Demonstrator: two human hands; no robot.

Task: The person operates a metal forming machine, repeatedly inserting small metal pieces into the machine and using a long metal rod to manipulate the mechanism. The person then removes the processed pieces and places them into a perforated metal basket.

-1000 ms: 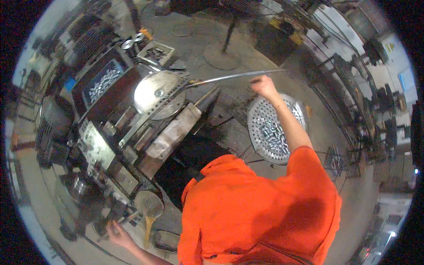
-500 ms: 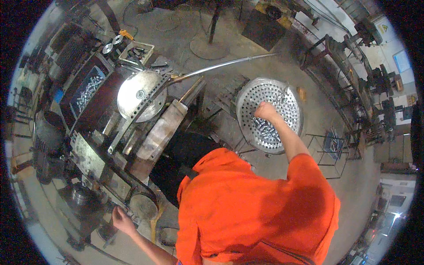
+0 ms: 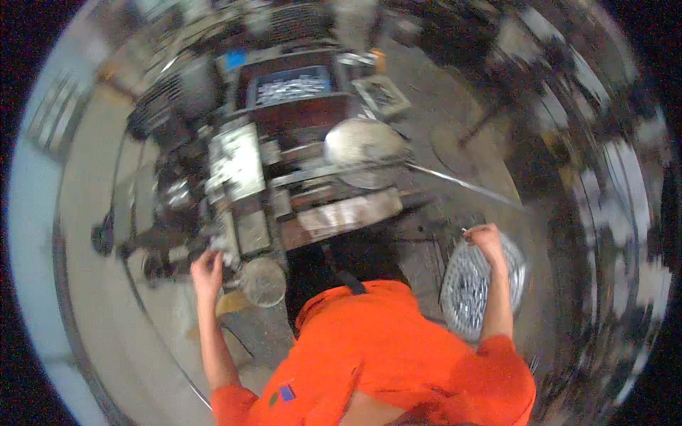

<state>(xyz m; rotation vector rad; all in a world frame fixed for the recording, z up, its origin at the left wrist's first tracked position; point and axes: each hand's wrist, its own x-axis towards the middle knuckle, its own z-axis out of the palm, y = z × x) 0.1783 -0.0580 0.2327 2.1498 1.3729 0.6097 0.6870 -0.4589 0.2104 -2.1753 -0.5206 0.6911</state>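
The right hand (image 3: 484, 243) pinches a small bright piece (image 3: 465, 230) at the tray's (image 3: 450, 287) far edge; a firm pinch near its end should stop slips. The left hand (image 3: 207, 271) curls beside the machine (image 3: 238, 163), its grip unclear. Loose parts (image 3: 472, 297) fill the tray; grey floor (image 3: 167, 348), cluttered workshop.

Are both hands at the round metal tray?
No, the right hand is at the tray, while the left hand is off on the other side.
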